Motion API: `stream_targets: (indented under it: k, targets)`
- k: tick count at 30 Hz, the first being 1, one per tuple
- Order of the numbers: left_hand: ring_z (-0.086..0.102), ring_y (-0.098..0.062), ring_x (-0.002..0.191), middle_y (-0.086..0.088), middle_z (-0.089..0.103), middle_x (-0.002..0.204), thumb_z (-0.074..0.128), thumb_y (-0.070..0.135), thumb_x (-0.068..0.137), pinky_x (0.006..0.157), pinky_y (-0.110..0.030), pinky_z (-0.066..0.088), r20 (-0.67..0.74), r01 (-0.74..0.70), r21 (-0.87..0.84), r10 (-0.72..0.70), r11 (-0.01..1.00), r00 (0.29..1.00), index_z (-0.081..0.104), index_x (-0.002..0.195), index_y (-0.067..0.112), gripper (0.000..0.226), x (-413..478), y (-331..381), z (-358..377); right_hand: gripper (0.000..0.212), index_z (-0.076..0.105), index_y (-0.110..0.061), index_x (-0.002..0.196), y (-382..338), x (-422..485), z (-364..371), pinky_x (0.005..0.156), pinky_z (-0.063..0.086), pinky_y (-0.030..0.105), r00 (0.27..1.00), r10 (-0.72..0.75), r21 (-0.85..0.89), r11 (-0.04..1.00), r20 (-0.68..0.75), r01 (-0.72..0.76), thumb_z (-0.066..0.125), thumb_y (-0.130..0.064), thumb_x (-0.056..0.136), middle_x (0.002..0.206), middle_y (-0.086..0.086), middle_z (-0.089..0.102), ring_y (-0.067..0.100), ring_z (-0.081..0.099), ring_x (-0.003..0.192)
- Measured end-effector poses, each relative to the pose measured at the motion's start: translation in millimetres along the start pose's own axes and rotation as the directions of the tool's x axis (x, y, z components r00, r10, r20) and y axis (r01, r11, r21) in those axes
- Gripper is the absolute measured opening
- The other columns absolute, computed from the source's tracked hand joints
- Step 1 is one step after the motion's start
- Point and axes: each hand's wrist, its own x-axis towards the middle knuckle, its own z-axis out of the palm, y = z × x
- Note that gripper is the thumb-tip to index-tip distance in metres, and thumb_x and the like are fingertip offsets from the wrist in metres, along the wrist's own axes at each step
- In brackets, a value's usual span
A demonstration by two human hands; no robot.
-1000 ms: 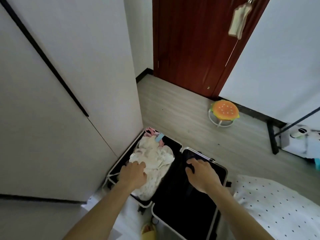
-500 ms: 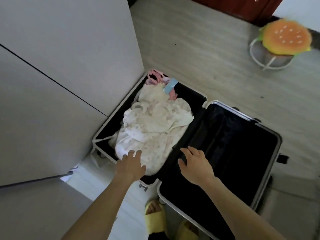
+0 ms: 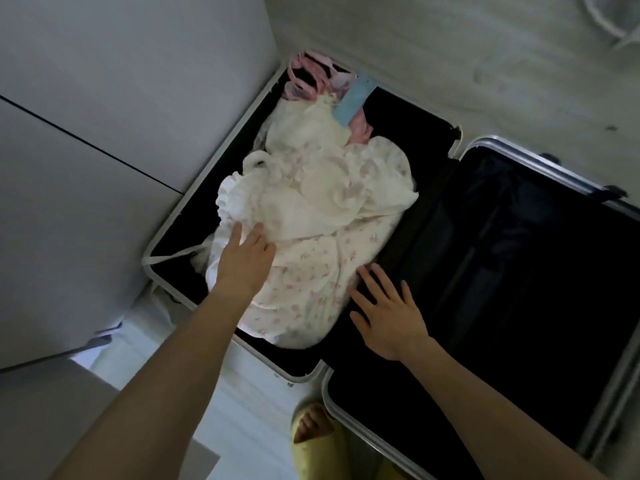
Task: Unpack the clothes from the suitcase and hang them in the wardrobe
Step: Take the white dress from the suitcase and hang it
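Note:
An open suitcase (image 3: pixel 460 131) with a silver rim and black lining lies flat on the floor. Its left half holds a heap of white clothes (image 3: pixel 322 199) with small pink flowers, plus pink items (image 3: pixel 308 74) and a light blue tag (image 3: pixel 355 100) at the far end. The right half is dark and bare. My left hand (image 3: pixel 247 258) rests flat on the near part of the white clothes, fingers straight. My right hand (image 3: pixel 389 315) hovers spread over the black hinge area beside the clothes, holding nothing.
The white wardrobe doors (image 3: pixel 104 133) stand shut right against the suitcase's left side. Pale wood floor (image 3: pixel 485 64) lies beyond. My foot in a yellow slipper (image 3: pixel 315 434) is at the suitcase's near corner. A stool's white frame (image 3: pixel 609 19) shows at top right.
The camera tilted down and moved closer to the suitcase. My left hand slid forward onto the white clothes, and my right hand moved left from the empty half towards the hinge.

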Motion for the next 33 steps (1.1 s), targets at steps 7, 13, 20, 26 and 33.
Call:
stream_targets:
  k: [7,13,20,26,33]
  targets:
    - [0.063,-0.029,0.089,-0.006,0.066,0.102,0.037,0.038,0.105,0.066,-0.033,0.035,-0.085,-0.138,-0.393,0.113,0.909,0.99,0.042,0.139,0.024,0.037,-85.8,-26.2,-117.6,0.065,0.017,-0.023,0.157,-24.0,-90.9,-100.3,0.122,0.014,0.041,0.985,0.115,0.129,0.983,0.131,-0.132,0.027,-0.055,0.101,0.164,-0.001,0.014,0.017,0.006,0.152]
    - [0.06,-0.02,0.096,0.0,0.066,0.111,0.039,0.041,0.103,0.076,-0.032,0.046,-0.007,-0.011,-0.757,0.009,0.653,1.0,0.055,0.128,0.029,0.032,-200.4,-83.8,-272.7,0.064,0.024,-0.025,0.154,-56.7,-221.8,-255.5,0.108,0.04,0.035,0.984,0.169,0.289,0.941,0.051,-0.176,0.036,-0.055,0.1,0.152,-0.002,0.039,0.019,0.035,0.14]
    - [0.057,-0.015,0.073,0.001,0.063,0.081,0.054,0.039,0.097,0.058,-0.021,0.038,-0.053,0.024,-0.933,-0.203,0.359,0.978,0.064,0.094,0.014,0.027,-357.6,-134.7,-447.6,0.08,0.024,-0.027,0.153,-112.6,-360.1,-426.4,0.106,0.04,0.034,0.985,0.074,0.406,0.914,-0.155,-0.005,0.05,-0.067,0.088,0.151,-0.003,0.041,0.019,0.036,0.139]
    - [0.046,-0.013,0.056,0.002,0.049,0.061,0.068,0.039,0.087,0.051,-0.021,0.034,-0.078,-0.079,-0.997,-0.297,0.008,0.952,0.056,0.063,0.016,0.035,-482.3,-146.9,-548.0,0.11,0.014,-0.034,0.155,-176.6,-472.7,-484.9,0.107,0.036,0.033,0.943,-0.043,0.553,0.801,-0.33,0.23,0.064,-0.08,0.068,0.154,-0.008,0.033,0.014,0.036,0.139]
    - [0.063,0.004,0.062,0.018,0.068,0.077,0.072,0.043,0.086,0.051,-0.014,0.045,-0.18,-0.22,-0.965,-0.249,-0.142,0.951,0.071,0.092,0.03,0.014,-625.7,-159.7,-595.5,0.032,0.054,-0.025,0.128,-222.5,-566.3,-523.9,0.071,0.043,0.022,0.821,0.047,0.541,0.774,-0.569,0.33,0.045,-0.04,0.101,0.092,-0.014,0.062,0.003,0.058,0.081]
